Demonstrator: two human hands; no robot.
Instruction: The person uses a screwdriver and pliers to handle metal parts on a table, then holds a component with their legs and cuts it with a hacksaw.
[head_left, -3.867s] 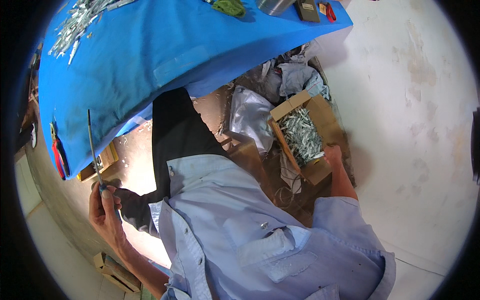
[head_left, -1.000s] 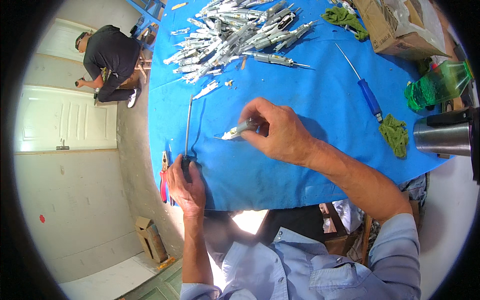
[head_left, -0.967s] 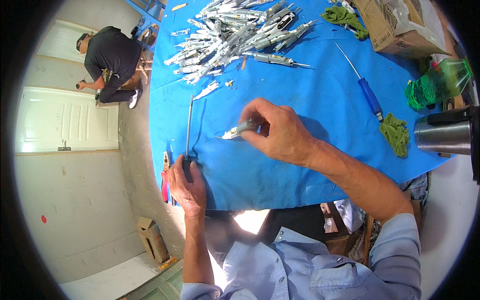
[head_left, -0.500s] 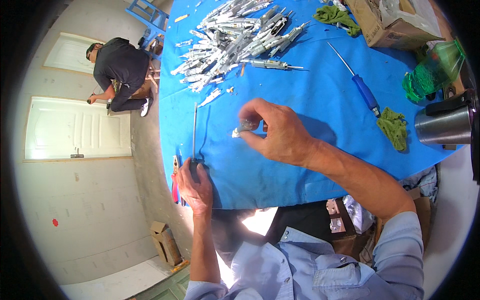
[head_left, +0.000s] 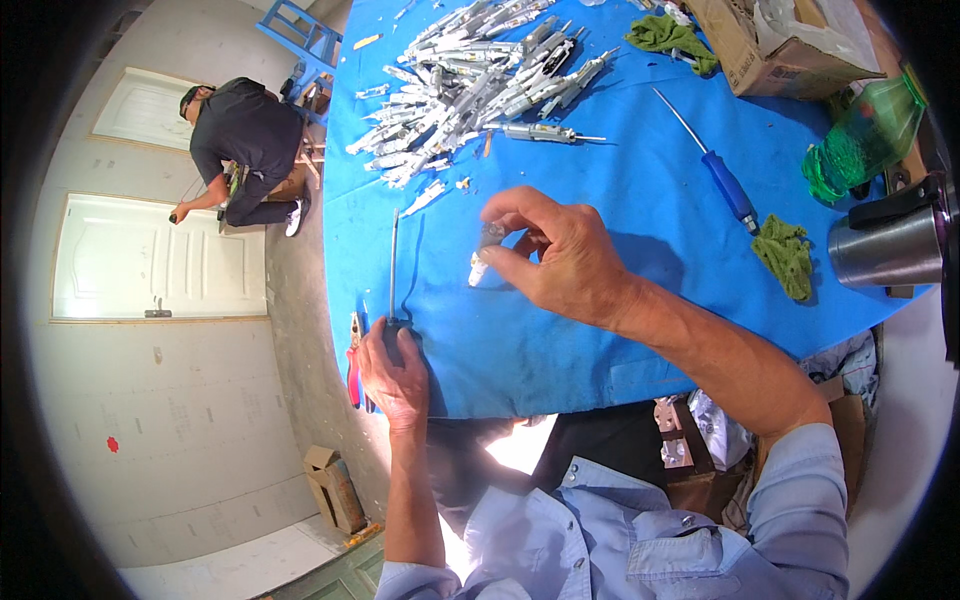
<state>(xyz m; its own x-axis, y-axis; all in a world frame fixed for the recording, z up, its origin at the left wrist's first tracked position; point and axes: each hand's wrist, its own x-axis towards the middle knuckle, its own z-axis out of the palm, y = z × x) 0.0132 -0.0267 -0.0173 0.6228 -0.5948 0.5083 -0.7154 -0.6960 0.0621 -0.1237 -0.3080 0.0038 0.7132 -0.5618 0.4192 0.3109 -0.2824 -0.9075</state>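
On the blue-covered table (head_left: 600, 350), my left hand (head_left: 393, 372) is closed on the dark handle of a screwdriver (head_left: 394, 265), whose long shaft points away from me. Red-handled pliers (head_left: 353, 375) lie just left of that hand. My right hand (head_left: 560, 250) pinches a small grey and white cylindrical part (head_left: 478, 268) between thumb and finger above the cloth; much of it is hidden by the fingers. Beyond my hands lies a pile of several grey-white parts (head_left: 460, 100), with a loose one (head_left: 425, 198) nearer me.
A blue screwdriver (head_left: 728, 190), green rags (head_left: 783, 258), a green bottle (head_left: 865, 140), a steel mug (head_left: 885, 250) and a cardboard box (head_left: 780, 60) occupy the right side. At left, another person (head_left: 245, 140) crouches near white doors; a narrow box (head_left: 335, 488) stands on the floor.
Since the earliest frame, my view has swung onto the tabletop, where both hands now are. In the last second, my right hand has lifted and turned the small part more upright.
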